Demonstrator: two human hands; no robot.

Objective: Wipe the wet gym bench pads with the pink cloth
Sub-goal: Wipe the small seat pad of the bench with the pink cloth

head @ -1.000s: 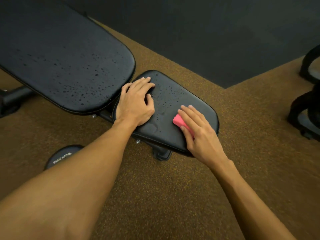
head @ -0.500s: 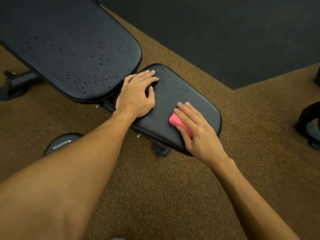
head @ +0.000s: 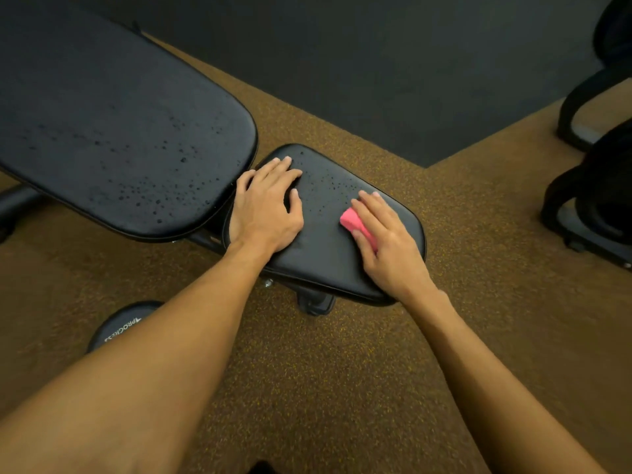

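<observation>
The small black seat pad (head: pixel 328 254) of the bench lies in the middle of the view, with water drops on its far part. The long black back pad (head: pixel 113 131) stretches to the upper left, speckled with drops near its rounded end. My left hand (head: pixel 265 208) lies flat, fingers spread, on the seat pad's left side and holds nothing. My right hand (head: pixel 386 241) presses a folded pink cloth (head: pixel 352 220) flat on the seat pad's right half; only the cloth's left edge shows from under my fingers.
Brown speckled rubber floor (head: pixel 342 371) surrounds the bench, with a dark mat (head: pixel 376 63) beyond it. A round black bench foot (head: pixel 116 328) with white lettering sits at lower left. Black machine frames (head: pixel 595 172) stand at the right edge. The bench's support post (head: pixel 316 302) shows under the seat.
My right hand with the pink cloth has shifted slightly across the seat pad. My left hand has stayed planted. The camera view has swung a little.
</observation>
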